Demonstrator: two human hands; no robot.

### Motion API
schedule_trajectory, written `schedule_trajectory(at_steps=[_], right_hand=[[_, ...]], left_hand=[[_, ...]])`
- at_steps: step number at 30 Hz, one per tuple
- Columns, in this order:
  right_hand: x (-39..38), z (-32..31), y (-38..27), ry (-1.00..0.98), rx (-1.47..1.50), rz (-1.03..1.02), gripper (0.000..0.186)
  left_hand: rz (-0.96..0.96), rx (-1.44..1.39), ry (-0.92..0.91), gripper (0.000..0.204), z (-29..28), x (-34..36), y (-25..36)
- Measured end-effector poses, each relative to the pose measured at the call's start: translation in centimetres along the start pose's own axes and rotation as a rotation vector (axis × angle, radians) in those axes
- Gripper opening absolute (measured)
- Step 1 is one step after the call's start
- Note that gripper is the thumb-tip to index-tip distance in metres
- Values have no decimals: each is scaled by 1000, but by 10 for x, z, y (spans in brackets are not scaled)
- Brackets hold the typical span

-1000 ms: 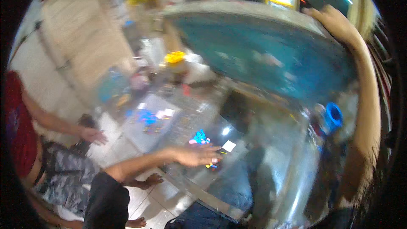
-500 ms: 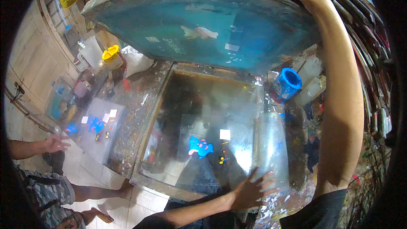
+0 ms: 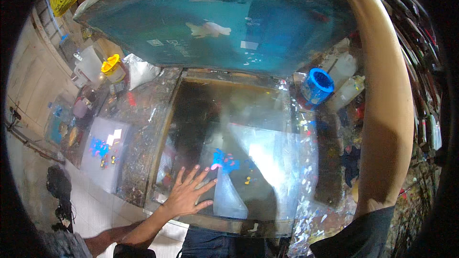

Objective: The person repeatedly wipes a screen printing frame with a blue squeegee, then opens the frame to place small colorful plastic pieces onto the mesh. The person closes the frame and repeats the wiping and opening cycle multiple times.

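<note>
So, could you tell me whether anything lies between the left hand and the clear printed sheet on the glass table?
Nothing visible does. The left hand lies flat with spread fingers on the glass table, right beside the clear printed sheet, with no object between them.

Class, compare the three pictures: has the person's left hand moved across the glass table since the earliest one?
Yes. The left hand now lies flat below-left of the blue print on the glass table; earlier it lay beside it, then below-right.
</note>
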State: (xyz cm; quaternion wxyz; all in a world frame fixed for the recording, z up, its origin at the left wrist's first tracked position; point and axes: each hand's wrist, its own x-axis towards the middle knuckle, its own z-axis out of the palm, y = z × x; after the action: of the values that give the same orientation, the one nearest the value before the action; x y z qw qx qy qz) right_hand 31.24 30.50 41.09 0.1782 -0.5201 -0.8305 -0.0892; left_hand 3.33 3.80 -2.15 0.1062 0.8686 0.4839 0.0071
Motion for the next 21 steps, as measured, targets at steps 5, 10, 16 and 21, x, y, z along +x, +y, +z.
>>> schedule_trajectory(at_steps=[5,10,16,21], right_hand=[[-4,-1,2,-39,84,-27,47],[2,2,-1,-19,125,-40,46],[3,1,5,16,123,44,52],[8,2,5,7,119,9,53]], left_hand=[[14,43,-14,76,-1,-2,-3],[6,-4,-2,76,2,-4,-3],[8,1,10,74,-1,-2,-2],[8,-16,4,74,2,-3,-3]])
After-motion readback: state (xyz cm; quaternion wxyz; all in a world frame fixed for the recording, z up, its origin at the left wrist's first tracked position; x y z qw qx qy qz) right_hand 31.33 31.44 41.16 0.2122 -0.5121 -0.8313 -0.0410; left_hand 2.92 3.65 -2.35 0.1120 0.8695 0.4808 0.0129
